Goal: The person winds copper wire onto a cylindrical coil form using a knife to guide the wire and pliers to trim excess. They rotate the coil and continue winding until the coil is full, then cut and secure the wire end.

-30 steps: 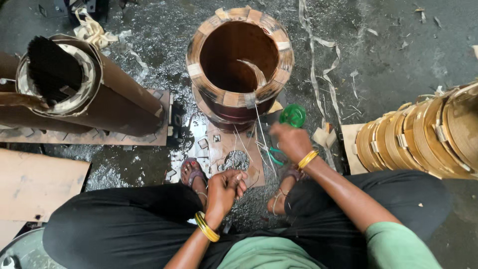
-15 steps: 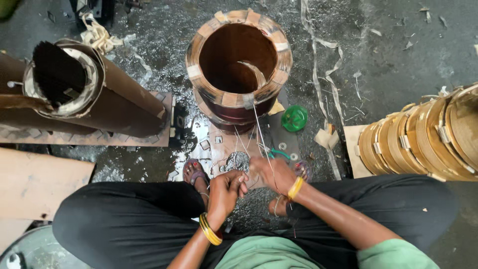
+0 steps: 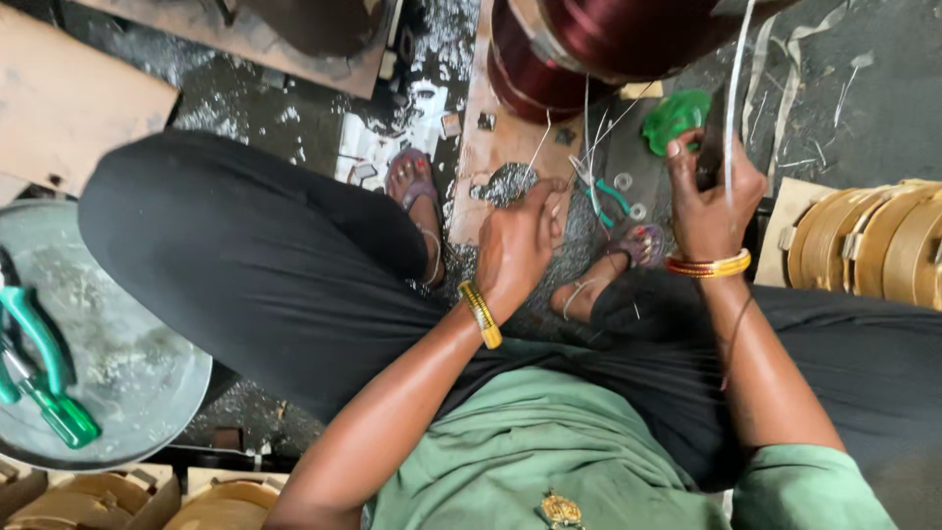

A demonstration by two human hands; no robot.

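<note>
Down on the floor, the right hand pinches a pale strip beside the green spool; the left hand pinches thin wires under the coil.

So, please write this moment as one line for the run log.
left hand: pinching thin wires | right hand: raised, gripping white strip | nearby: green lid, red-wound coil

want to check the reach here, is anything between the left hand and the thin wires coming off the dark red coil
Nothing visible. The left hand is already at the thin wires below the dark red coil. The right hand is off to the side, holding a white strip.
</note>
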